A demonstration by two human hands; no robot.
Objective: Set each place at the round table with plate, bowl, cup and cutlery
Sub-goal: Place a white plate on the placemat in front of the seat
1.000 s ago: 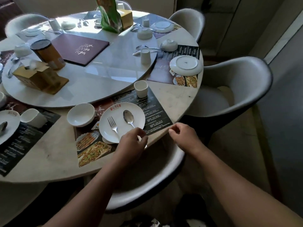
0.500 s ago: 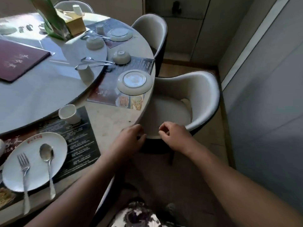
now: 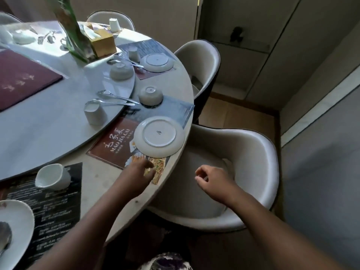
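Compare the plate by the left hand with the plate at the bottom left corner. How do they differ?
The plate by the left hand lies upside down, foot ring up, bare; the corner plate lies face up and bears a spoon. Both are white and round.

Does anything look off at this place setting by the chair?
Yes. The plate lies upside down, foot ring showing, and the bowl behind it is inverted too. Fork and spoon sit on the turntable instead.

Plate point(image 3: 158, 136) on placemat point(image 3: 115, 145), bowl point(image 3: 151, 95) behind
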